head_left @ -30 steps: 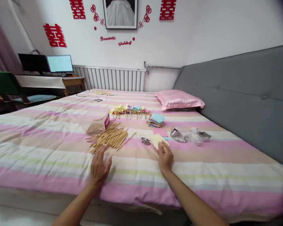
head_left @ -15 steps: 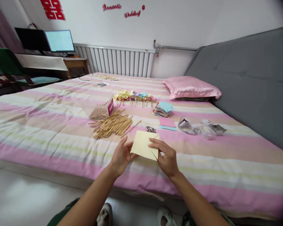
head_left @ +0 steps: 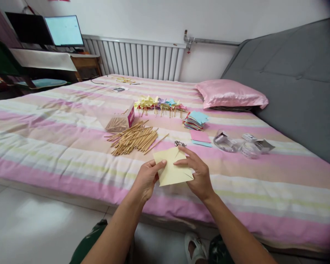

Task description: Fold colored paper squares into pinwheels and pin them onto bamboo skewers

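Note:
Above the front of the bed I hold a pale yellow square of paper with slits cut in from its right-hand corners. My left hand pinches its left edge, thumb on top and fingers beneath. At the right edge is my right hand, its fingers over the paper's face and near the top corner, the thumb out of sight. Just beyond the paper lies a small heap of shiny metal pieces. A pile of thin wooden sticks is spread to the left of it.
Behind the sticks lies a clear plastic box. Paper pinwheels stand in a row farther back. Right of them are a stack of coloured paper, a pink sheet, clear tape rolls and a pink pillow.
My left thumb has come down onto the paper's face. My right index finger has moved up to the top corner, and the paper has turned a little. The view has tilted down.

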Motion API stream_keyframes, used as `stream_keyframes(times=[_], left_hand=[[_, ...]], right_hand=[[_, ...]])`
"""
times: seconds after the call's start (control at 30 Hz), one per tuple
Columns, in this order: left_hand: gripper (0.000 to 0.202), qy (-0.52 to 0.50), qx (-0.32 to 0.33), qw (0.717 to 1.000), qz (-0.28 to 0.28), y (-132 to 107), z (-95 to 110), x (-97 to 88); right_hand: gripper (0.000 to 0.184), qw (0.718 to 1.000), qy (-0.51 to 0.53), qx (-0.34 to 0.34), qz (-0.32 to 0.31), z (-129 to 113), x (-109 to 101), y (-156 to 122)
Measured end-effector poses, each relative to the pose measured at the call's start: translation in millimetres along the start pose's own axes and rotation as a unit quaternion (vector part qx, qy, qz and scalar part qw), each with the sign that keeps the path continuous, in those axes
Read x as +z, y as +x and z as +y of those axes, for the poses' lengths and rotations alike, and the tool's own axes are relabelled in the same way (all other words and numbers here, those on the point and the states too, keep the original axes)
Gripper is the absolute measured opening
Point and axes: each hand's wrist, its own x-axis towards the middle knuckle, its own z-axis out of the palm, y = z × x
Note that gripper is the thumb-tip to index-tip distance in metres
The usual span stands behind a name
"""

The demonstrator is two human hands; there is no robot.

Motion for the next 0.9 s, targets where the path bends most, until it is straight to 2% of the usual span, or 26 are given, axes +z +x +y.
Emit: stream_keyframes(times=[0.07,0.17,0.27,0.37,0.43,0.53,0.67,0.77,0.9], left_hand=[[0.032,0.004,0.018,1.000,0.015,1,3,-0.5],[0.031,0.014,0.044,0.998,0.042,3,6,-1.1],[0.032,0.025,0.062,0.996,0.054,3,6,1.0],[0.032,0.048,0.060,0.996,0.048,3,4,3.9],[0.030,0.060,0.055,0.996,0.043,3,3,5.0],[0.028,0.066,0.055,0.995,0.043,2,4,5.1],[0.034,0.051,0.033,0.998,0.032,1,5,5.5],[0.040,0.057,0.007,0.998,0.021,-2,4,6.2],[0.042,0.057,0.002,0.998,0.028,-4,2,4.4]], right_hand=[[0.015,0.997,0.029,0.054,0.045,3,2,2],[0.020,0.977,0.093,0.159,0.107,8,5,6],[0.030,0.945,0.163,0.259,0.111,11,5,9],[0.038,0.917,0.214,0.325,0.088,10,5,10],[0.039,0.909,0.232,0.338,0.074,10,5,10],[0.032,0.912,0.238,0.327,0.070,10,8,8],[0.024,0.910,0.239,0.325,0.100,9,14,8],[0.023,0.905,0.240,0.328,0.129,8,18,10],[0.024,0.912,0.210,0.309,0.171,8,22,10]])
